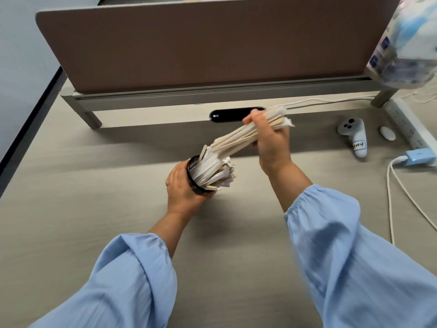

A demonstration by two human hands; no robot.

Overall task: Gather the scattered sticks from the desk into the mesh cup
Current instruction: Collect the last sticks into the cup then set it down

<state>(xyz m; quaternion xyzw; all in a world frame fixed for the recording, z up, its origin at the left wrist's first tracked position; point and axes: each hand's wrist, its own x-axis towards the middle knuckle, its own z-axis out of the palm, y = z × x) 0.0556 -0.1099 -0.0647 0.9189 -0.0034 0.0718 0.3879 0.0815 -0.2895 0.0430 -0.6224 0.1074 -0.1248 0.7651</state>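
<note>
My left hand (183,188) grips the black mesh cup (194,179) above the desk, tilted with its mouth facing right and away from me. Several paper-wrapped sticks (214,170) fan out of the cup. My right hand (272,140) is closed around a thick bundle of sticks (238,138). The bundle slants down to the left, and its lower ends sit at the cup's mouth among the sticks inside. Its upper ends poke out past my fingers.
A brown partition panel (201,43) on a raised shelf (189,98) closes the back of the beige desk (94,197). At the right lie a white game controller (354,136), a small white oval object (387,133), a power strip (409,126), a blue adapter (419,157) and white cables (391,209).
</note>
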